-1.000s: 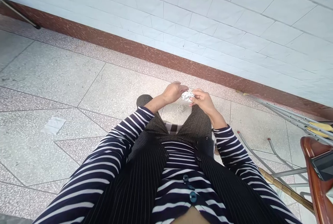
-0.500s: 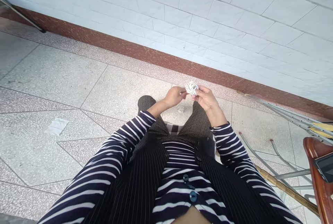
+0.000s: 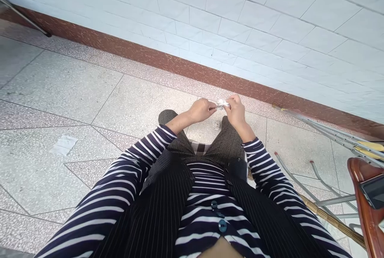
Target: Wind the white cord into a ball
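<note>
Between my hands is a small white bundle [image 3: 221, 104] with dark lines, blurred and partly covered by fingers. My right hand [image 3: 236, 111] is closed on its right side, fingers curled over the top. At its left edge, the fingertips of my left hand [image 3: 203, 110] are pinched together; something thin seems to be between them, too small to name. Just below, between my knees, shows a whitish round thing with dark lines [image 3: 216, 125]; whether it lies on the floor or hangs I cannot tell.
A white sheet [image 3: 65, 145] lies on the speckled floor at left. Ahead runs a tiled wall [image 3: 192, 30] with a red-brown base. On the right are metal crutches [image 3: 327, 128], a metal-legged frame [image 3: 312, 186], and a brown wooden edge [image 3: 361, 194] with a dark phone-like device [image 3: 375, 192].
My right hand has turned over the bundle and moved slightly left, covering more of it. The round thing between my knees has shifted right. My left hand stays pinched.
</note>
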Demonstrator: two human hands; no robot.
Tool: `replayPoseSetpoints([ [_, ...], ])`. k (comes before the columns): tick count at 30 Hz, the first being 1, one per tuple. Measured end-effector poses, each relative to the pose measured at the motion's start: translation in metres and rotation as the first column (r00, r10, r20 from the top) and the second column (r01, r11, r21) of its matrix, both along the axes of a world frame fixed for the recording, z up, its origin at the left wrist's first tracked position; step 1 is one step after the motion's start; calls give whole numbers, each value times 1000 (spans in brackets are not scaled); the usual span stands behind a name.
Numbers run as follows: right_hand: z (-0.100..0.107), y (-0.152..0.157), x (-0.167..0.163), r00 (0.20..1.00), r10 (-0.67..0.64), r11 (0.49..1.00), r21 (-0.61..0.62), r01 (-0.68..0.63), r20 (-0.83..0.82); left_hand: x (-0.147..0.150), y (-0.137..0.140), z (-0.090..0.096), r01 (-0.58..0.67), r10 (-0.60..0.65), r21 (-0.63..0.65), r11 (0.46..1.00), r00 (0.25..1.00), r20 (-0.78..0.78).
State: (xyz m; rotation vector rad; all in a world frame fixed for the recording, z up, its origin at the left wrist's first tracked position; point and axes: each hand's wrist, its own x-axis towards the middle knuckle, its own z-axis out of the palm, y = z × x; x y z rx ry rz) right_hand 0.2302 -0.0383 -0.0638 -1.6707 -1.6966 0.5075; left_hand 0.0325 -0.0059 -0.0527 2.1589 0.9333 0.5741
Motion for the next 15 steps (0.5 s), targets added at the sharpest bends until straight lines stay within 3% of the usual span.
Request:
replayPoseSetpoints([
  [1, -3, -3, 0, 999, 43, 997, -70, -45, -27, -2, 4, 0, 11, -10, 56, 998, 1000, -15],
  [3, -4, -10, 0, 963, 106, 952, -255, -170, -248, -6, 13, 0, 29, -29, 126, 992, 1000, 2],
  [5, 1, -16, 1, 840, 107, 840, -404, -363, -532, -7, 19, -3, 29, -36, 113, 993, 998, 58],
  [7, 9, -19, 1, 688, 45, 756, -425, -497, -724, -5, 21, -8, 21, -24, 29, 999, 992, 120],
  [8, 13, -19, 2, 631, 7, 759, -407, -508, -776, -4, 21, -11, 15, -10, -30, 999, 989, 146],
  [11, 21, -12, 3, 546, -92, 874, -330, -356, -832, 2, 12, -21, -6, 41, -200, 980, 984, 174],
  [13, 19, -4, 4, 572, -134, 939, -288, -188, -809, 5, 4, -26, 17, 25, -268, 963, 988, 153],
  [15, 12, 3, 4, 673, -169, 972, -236, -9, -720, 6, -4, -28, 64, -32, -285, 956, 993, 114],
])
